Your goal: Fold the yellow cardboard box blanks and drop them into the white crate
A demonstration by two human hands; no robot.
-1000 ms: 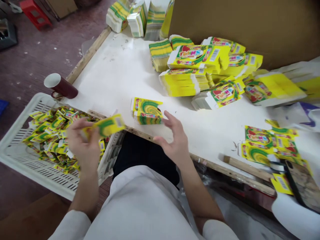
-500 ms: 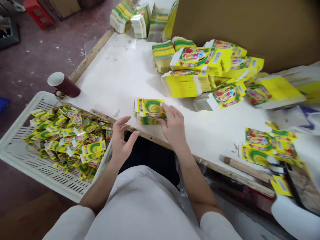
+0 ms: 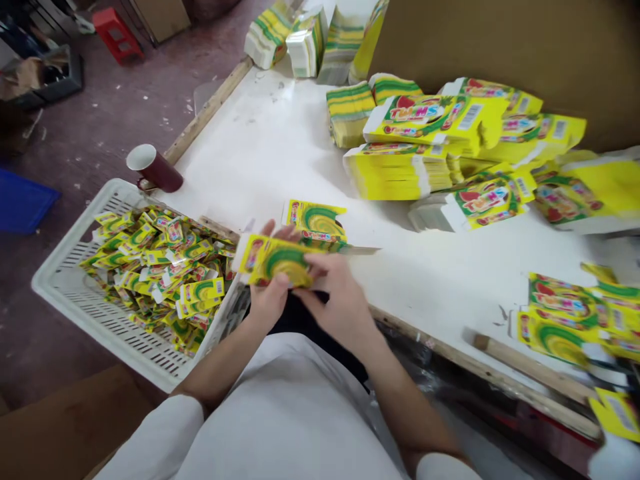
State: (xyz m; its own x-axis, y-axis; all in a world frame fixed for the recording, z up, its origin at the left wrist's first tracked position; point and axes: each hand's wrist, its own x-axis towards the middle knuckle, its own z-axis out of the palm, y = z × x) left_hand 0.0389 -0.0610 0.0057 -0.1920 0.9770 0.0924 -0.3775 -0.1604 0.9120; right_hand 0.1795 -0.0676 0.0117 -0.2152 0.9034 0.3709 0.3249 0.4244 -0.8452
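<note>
Over the table's front edge I hold a small yellow and green printed carton (image 3: 273,261), its white end flap pointing left. My left hand (image 3: 273,297) grips it from below and behind, thumb across the near face. At the carton's right end my right hand (image 3: 337,297) pinches it between thumb and fingers. Just behind lies a small pile of like cartons (image 3: 320,220) on the white table (image 3: 225,160), partly covered by my hands and the held carton. Whether the held carton is flat or opened out, I cannot tell.
To the left, a white slotted basket (image 3: 55,273) holds many small cartons. A maroon mug (image 3: 160,172) stands near the table's left corner. Stacked larger cartons (image 3: 400,170) sit at the back, before a brown cardboard box (image 3: 500,47). More flat cartons (image 3: 560,300) and a wooden stick (image 3: 530,367) lie right.
A carton has come off the pile and is now between both hands above the table edge. My left hand has closed on it. The whole view has shifted, with things appearing further right.
</note>
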